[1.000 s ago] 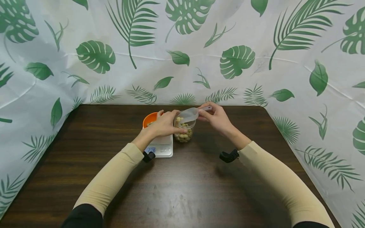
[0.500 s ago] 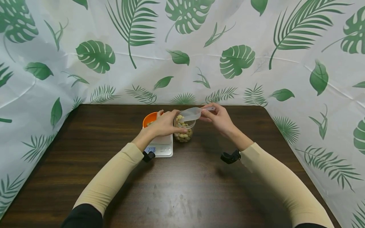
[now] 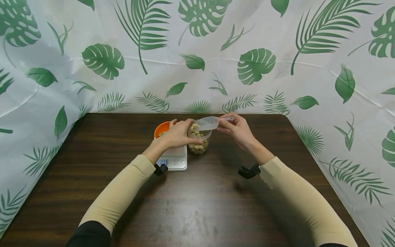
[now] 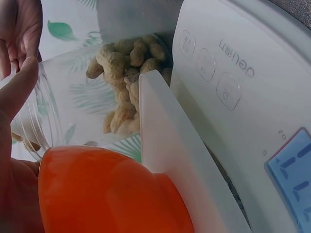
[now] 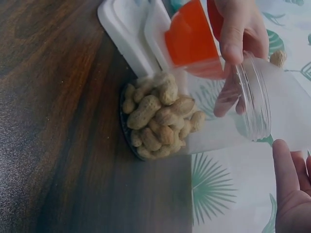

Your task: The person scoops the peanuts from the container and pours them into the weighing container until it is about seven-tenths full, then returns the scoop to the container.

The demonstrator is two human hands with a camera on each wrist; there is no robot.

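1. white sheeting (image 3: 222,61) printed with green leaves rose behind and at both sides of a dark wood-grain table (image 3: 197,206), whose near part shone under the light.
2. at the left, a cream left sleeve (image 3: 117,192) reached in, black fabric at its upper end, with a small black wrist device (image 3: 160,169) near the cuff.
3. beyond the cuff, a white scale (image 3: 177,164) sat on the table; its blue display was lit, though the full number could not be read with certainty.
4. on the scale rested an orange bowl (image 3: 159,129), partly covered from above, with peanuts showing inside.
5. the left hand (image 3: 177,134) passed over the bowl and grasped a clear jar (image 5: 214,131) around its neck, thumb on the near side.
6. the jar stood upright on the table just right of the scale, peanuts (image 5: 160,116) heaped in its lower part.
7. a translucent scoop (image 3: 208,123) slanted over the jar's mouth, its wide end toward the left; more peanuts showed near its lip.
8. the right hand (image 3: 236,127) pinched the scoop by its handle.
9. farthest right was the cream right sleeve (image 3: 302,195), with another black device (image 3: 249,171) at the wrist.
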